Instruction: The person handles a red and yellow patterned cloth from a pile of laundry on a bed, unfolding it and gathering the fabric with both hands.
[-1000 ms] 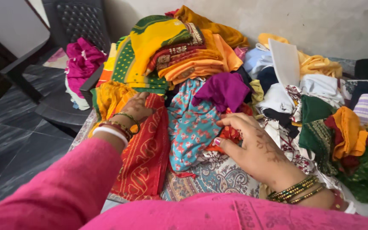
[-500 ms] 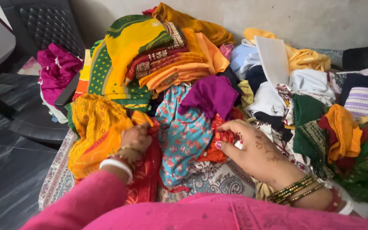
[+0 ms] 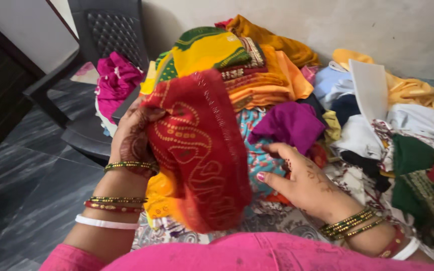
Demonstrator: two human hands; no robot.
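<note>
Left hand (image 3: 134, 133) is raised above the near-left part of the bed (image 3: 257, 221), fingers closed on the edge of a red patterned cloth (image 3: 202, 150); the cloth is lifted clear and hangs down in front of the pile, lower end reaching the near edge by the pink garment (image 3: 257, 253) worn by the person. An orange-yellow cloth (image 3: 161, 193) is seen just behind and below the red one, on the near-left part of the bed; whether it is gripped too cannot be told. Right hand (image 3: 302, 178) is laid low near the middle of the bed, fingers loosely curled and partly open, fingertips touching a turquoise floral cloth (image 3: 259, 160) and a red-orange cloth (image 3: 317, 153); a firm grip is not shown. A purple cloth (image 3: 290, 123) is lying just beyond the right hand, on top of the turquoise one. A stack of folded yellow, green and orange fabrics (image 3: 237, 65) is set toward the far-left part of the bed, by the wall. White, green and orange clothes (image 3: 403, 145) are heaped loosely across the right side. A dark plastic chair (image 3: 111, 35) is placed off the far-left corner, with a magenta cloth (image 3: 116, 83) piled on its seat. Bangles are worn on both wrists.
</note>
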